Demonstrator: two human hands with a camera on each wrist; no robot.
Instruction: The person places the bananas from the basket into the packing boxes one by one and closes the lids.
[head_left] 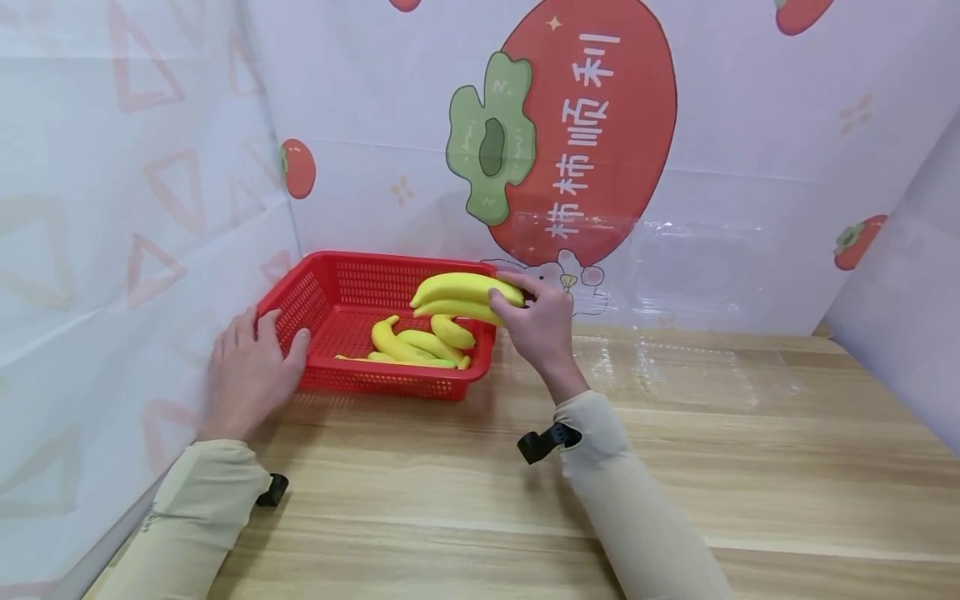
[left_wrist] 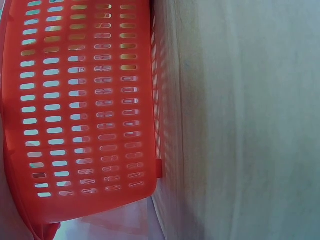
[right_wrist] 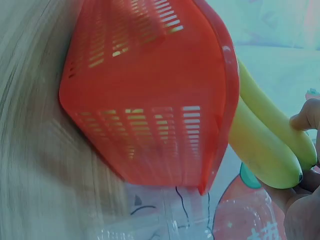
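Note:
My right hand (head_left: pixel 543 329) holds a pair of yellow bananas (head_left: pixel 461 288) above the right end of the red plastic basket (head_left: pixel 382 383). In the right wrist view, the thumb lies on one of these bananas (right_wrist: pixel 265 147), and their far ends are hidden behind the basket rim. Several more bananas (head_left: pixel 427 343) lie inside, toward the front right. At the basket's left front corner rests my left hand (head_left: pixel 251 371), its fingers spread by the rim. The left wrist view shows mostly the slotted basket wall (left_wrist: pixel 90 115).
The basket stands on a wood-grain table (head_left: pixel 420 492), close to the back and left walls. Clear plastic packaging (head_left: pixel 697 292) leans against the back wall to the right. A white sheet printed with persimmons (head_left: pixel 600 133) covers that wall.

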